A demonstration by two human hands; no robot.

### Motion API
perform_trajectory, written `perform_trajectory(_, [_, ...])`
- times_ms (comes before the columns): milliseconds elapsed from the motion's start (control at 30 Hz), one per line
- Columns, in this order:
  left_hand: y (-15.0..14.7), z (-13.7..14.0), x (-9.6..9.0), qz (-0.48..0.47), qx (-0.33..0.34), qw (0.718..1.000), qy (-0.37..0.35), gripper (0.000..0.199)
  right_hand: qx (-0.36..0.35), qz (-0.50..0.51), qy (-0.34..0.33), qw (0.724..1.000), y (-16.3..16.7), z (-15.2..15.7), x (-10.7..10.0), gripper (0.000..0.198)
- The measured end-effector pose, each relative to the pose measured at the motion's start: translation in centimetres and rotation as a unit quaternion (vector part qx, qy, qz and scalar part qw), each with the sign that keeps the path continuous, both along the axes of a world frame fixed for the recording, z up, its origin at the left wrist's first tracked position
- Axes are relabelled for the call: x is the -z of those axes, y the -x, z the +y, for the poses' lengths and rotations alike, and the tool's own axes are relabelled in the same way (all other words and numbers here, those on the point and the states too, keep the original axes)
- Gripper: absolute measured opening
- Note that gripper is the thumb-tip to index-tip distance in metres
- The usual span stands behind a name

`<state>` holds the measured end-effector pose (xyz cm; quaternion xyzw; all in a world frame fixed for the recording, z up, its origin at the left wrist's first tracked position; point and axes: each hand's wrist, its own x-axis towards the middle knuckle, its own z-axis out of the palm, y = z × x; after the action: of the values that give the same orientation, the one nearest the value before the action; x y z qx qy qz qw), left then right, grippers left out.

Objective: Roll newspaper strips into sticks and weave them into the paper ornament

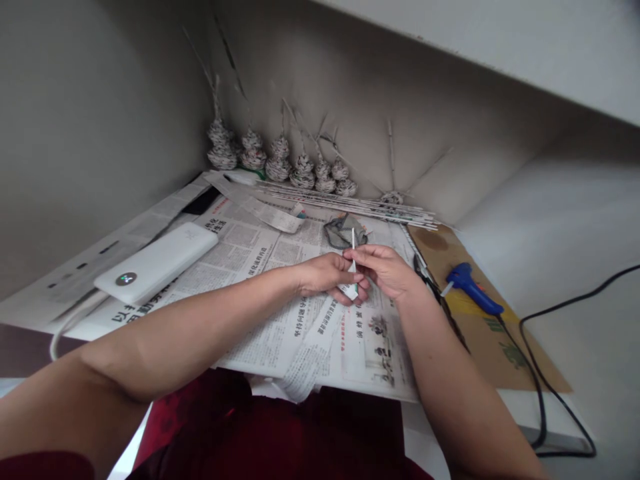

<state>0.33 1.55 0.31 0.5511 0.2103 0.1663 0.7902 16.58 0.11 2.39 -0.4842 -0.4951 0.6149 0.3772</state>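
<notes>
My left hand (327,275) and my right hand (383,268) meet over the newspaper (270,300) spread on the table. Between them is a strip of newspaper (352,285), its upper part rolled narrow around a thin white stick that points away from me. Fingers of both hands pinch the strip, the right ones at its upper part, the left ones lower down. Just beyond my hands lies a small grey bundle with a dark edge (345,231). Several cut newspaper strips lie under and near my wrists.
Several gourd-shaped pieces woven from paper (277,160) stand along the back wall, with thin rolled paper sticks (345,203) in front. A white power bank (157,261) lies left. A blue glue gun (473,287) with a black cord rests on cardboard (525,347) at right, beside dark-handled scissors (425,273).
</notes>
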Motion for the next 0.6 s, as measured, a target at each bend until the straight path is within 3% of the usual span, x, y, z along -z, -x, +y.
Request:
perform_trajectory(167, [-0.02, -0.02, 0.02, 0.006, 0.004, 1.000, 0.003, 0.041, 0.086, 0.018, -0.028, 0.996, 0.13, 0.19, 0.05, 0.030])
perform_trajectory(333, [0.10, -0.01, -0.32, 0.008, 0.003, 1.000, 0.002, 0.041, -0.010, 0.010, 0.013, 1.000, 0.01, 0.05, -0.03, 0.033])
perform_trajectory(500, [0.07, 0.01, 0.03, 0.005, 0.018, 1.000, -0.002, 0.042, 0.112, 0.043, -0.031, 0.992, -0.09, 0.31, 0.12, 0.028])
perform_trajectory(600, [0.08, 0.07, 0.11, 0.008, 0.014, 1.000, -0.004, 0.043, 0.050, 0.035, -0.012, 0.998, -0.31, 0.26, -0.01, 0.031])
